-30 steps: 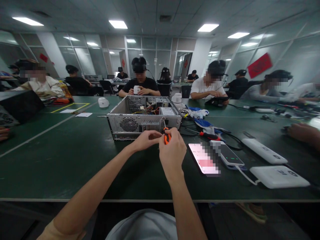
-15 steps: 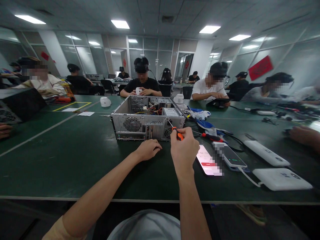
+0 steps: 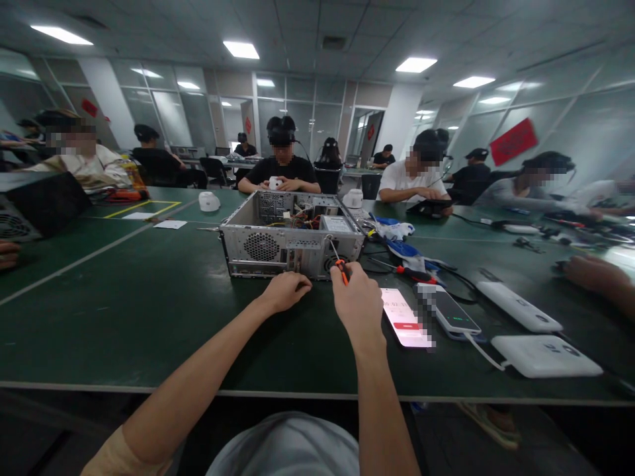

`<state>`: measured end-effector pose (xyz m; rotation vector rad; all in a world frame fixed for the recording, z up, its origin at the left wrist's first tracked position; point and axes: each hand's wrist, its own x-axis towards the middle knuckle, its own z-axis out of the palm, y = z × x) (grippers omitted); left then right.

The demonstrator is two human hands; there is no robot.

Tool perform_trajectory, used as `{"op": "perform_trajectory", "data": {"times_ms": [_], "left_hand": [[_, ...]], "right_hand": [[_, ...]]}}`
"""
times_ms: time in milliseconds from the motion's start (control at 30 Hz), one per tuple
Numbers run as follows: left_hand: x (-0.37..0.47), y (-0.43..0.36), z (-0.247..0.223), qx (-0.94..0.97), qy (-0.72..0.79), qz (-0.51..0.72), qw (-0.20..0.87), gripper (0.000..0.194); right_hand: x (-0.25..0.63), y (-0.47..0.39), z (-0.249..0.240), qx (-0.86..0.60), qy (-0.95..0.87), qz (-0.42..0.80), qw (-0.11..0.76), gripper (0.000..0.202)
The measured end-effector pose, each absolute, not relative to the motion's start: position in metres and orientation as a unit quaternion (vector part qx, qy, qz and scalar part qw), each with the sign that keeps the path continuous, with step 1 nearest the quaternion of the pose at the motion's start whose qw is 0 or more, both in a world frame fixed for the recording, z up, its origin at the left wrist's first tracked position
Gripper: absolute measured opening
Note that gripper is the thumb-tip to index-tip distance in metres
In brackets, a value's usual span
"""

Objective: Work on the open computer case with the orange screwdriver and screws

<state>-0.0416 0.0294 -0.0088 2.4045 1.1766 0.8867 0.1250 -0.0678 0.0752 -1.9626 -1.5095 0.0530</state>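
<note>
An uncovered metal computer case [image 3: 317, 250] lies in front of me, its rear panel facing my side and wires showing inside. My right hand [image 3: 356, 294] is closed around the orange-and-black handle of a screwdriver [image 3: 342, 270]. The thin shaft points up and left to the panel's right part, by the power supply's fan grille; the exact contact of the tip is too small to tell. My left hand [image 3: 285, 291] rests on the green table [image 3: 163, 344] just before the case's lower edge, fingers loosely bent and nothing visible in them.
Right of my right hand lie a lit phone [image 3: 404, 320], a second phone-like device [image 3: 454, 311] on a cable and white power banks [image 3: 546, 356]. Another screwdriver [image 3: 417, 274] and blue-white gloves [image 3: 404, 248] lie behind them. A black case [image 3: 49, 201] stands left. Co-workers sit around.
My right hand and the screwdriver handle have shifted slightly left, the shaft staying at the same panel area. My left hand has slid a little left.
</note>
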Motion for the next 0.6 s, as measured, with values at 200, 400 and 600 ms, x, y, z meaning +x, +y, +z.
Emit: {"op": "perform_trajectory", "data": {"times_ms": [200, 400, 600], "left_hand": [[-0.042, 0.03, -0.008, 0.853, 0.419, 0.292, 0.106, 0.02], [-0.039, 0.023, 0.0, 0.862, 0.447, 0.228, 0.071, 0.022], [-0.041, 0.026, 0.001, 0.814, 0.455, 0.317, 0.172, 0.019]], "right_hand": [[0.128, -0.067, 0.071, -0.751, -0.585, 0.025, 0.306, 0.034], [0.128, -0.073, 0.079, -0.76, -0.581, 0.064, 0.284, 0.036], [0.136, -0.083, 0.064, -0.739, -0.595, 0.097, 0.3, 0.038]]}}
